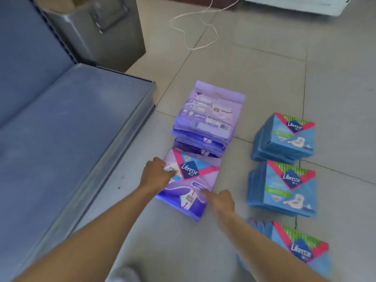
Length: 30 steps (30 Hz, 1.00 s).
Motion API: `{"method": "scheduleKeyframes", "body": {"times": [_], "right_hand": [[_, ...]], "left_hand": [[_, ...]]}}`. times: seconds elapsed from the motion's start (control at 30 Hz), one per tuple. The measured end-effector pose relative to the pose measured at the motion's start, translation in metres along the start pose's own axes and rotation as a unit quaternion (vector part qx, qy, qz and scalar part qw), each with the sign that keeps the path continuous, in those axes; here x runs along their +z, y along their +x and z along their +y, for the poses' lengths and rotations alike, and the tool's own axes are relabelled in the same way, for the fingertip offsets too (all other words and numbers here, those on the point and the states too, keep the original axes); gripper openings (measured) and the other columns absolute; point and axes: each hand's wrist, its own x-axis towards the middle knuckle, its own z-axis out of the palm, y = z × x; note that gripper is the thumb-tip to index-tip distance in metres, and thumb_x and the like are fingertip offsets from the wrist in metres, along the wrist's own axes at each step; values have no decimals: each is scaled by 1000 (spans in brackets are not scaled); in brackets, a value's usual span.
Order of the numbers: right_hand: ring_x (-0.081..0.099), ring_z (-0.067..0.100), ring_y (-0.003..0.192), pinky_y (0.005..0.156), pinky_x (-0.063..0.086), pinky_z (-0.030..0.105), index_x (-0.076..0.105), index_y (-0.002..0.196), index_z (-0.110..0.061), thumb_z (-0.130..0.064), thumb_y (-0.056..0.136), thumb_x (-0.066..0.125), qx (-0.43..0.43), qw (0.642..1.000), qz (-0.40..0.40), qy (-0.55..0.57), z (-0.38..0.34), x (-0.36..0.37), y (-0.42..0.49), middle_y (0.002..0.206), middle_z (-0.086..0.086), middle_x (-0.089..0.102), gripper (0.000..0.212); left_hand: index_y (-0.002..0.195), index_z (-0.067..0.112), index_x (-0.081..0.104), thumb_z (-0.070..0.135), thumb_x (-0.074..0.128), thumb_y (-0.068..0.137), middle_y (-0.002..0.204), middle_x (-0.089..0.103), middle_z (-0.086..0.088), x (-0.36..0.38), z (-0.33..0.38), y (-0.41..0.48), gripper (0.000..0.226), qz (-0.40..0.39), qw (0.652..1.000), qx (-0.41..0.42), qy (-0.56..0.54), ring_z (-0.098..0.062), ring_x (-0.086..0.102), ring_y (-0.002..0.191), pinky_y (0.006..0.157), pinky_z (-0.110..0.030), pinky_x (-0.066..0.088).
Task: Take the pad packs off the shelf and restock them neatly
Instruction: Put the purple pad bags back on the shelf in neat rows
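Even daylight, soft shadows, motion blur throughout, wide-angle edge bending.

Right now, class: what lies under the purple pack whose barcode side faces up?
Beneath the top pack, edges of more purple packs show, stacked on the tiled floor. Their faces and exact count are covered.

A purple Libresse pack [189, 184] is lying face up, touching my left hand [155, 173] and right hand [220, 200]; the purple stack [207, 119] is sitting just beyond, blue stacks [284, 188] resting rightward.

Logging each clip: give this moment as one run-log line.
left hand: on front purple pack | right hand: touching same pack | grip: blurred | blue stacks: on floor
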Motion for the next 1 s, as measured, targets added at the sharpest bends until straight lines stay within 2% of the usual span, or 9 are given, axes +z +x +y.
{"method": "scheduleKeyframes", "body": {"times": [0.13, 0.2, 0.27, 0.33, 0.43, 0.57, 0.73, 0.9, 1.0], "right_hand": [[59, 25, 87, 73, 50, 33, 56, 100, -5, -50, 62, 81, -30, 998, -27, 38, 5, 10, 26, 89, 3, 61, 63], [69, 25, 84, 81, 57, 43, 64, 96, -9, -51, 40, 83, -28, 996, -36, 83, 12, 19, 49, 89, 4, 72, 72], [72, 27, 84, 84, 57, 48, 67, 96, -13, -44, 34, 83, -20, 990, -49, 128, 12, 23, 56, 91, 4, 75, 71], [72, 30, 85, 85, 57, 50, 67, 95, -13, -32, 38, 86, -2, 988, -61, 141, 1, 19, 43, 91, 6, 75, 63], [71, 33, 85, 84, 57, 50, 64, 98, -8, -10, 59, 86, 30, 988, -78, 128, -9, 2, 17, 94, 12, 74, 45], [72, 31, 83, 79, 58, 42, 63, 91, -14, -7, 65, 83, 16, 993, -98, 69, -32, -30, -36, 91, 9, 74, 33], [66, 19, 65, 63, 52, 29, 65, 77, -15, 3, 65, 81, -79, 989, -122, 36, -113, -70, -124, 75, 4, 71, 27], [66, 5, 60, 56, 49, 15, 67, 88, -4, 8, 68, 78, -193, 963, -186, 0, -228, -86, -212, 78, 4, 71, 26], [65, 8, 59, 47, 45, 13, 66, 82, -9, 8, 69, 77, -250, 943, -220, -21, -294, -81, -263, 73, 2, 71, 23]], "left_hand": [[128, 5, 42, 23, 76, 79, 130, 45, -17, 10, -11, 15, 62, 14, 1000, -26, 9, -33, 48, 119, 97, -41, 45], [126, 4, 45, 26, 75, 79, 127, 54, -16, 15, -13, 23, 60, -37, 998, -48, -5, -32, 55, 115, 96, -40, 47], [121, 5, 49, 30, 74, 80, 122, 59, -13, 15, -13, 25, 53, -64, 996, -62, -6, -29, 59, 109, 91, -38, 50], [118, 7, 49, 31, 75, 79, 120, 59, -11, 12, -12, 19, 52, -60, 995, -84, -15, -28, 60, 107, 89, -38, 51], [114, 7, 50, 30, 76, 77, 119, 59, -11, 4, -9, -8, 51, -60, 991, -115, -24, -29, 60, 107, 90, -38, 51], [114, 6, 49, 27, 73, 79, 118, 59, -11, -26, 9, -70, 48, -47, 984, -161, -69, -30, 60, 105, 88, -37, 50], [116, 5, 48, 23, 70, 82, 117, 56, -12, -110, 69, -142, 44, 62, 971, -185, -141, -31, 59, 105, 85, -38, 48], [116, 7, 46, 20, 67, 85, 119, 50, -8, -219, 130, -184, 40, 172, 945, -164, -225, -29, 52, 112, 89, -36, 44], [115, 10, 45, 26, 66, 86, 117, 50, -5, -285, 152, -204, 39, 235, 928, -165, -237, -27, 54, 109, 84, -34, 41]]}}
